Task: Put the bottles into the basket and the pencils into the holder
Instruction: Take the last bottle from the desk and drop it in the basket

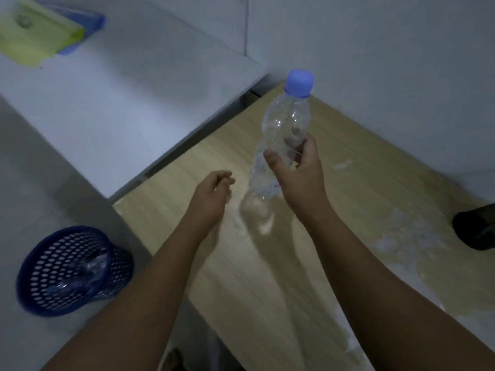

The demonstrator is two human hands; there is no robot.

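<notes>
A clear plastic bottle (284, 121) with a light blue cap is held upright above the wooden table (267, 263), and my right hand (297, 172) is wrapped around its lower half. My left hand (211, 194) hovers just left of the bottle with its fingers loosely curled and nothing in it. A dark blue perforated basket (34, 277) stands on the floor at the lower left, below the table's left edge, and holds at least one crumpled clear bottle (88, 266). I see no pencils.
A black object (474, 226) sits at the table's right edge, cut off by the frame. A white surface (120, 103) runs along the table's far left side, with a yellow-green and blue item (40, 36) on it at the top left. White walls stand behind.
</notes>
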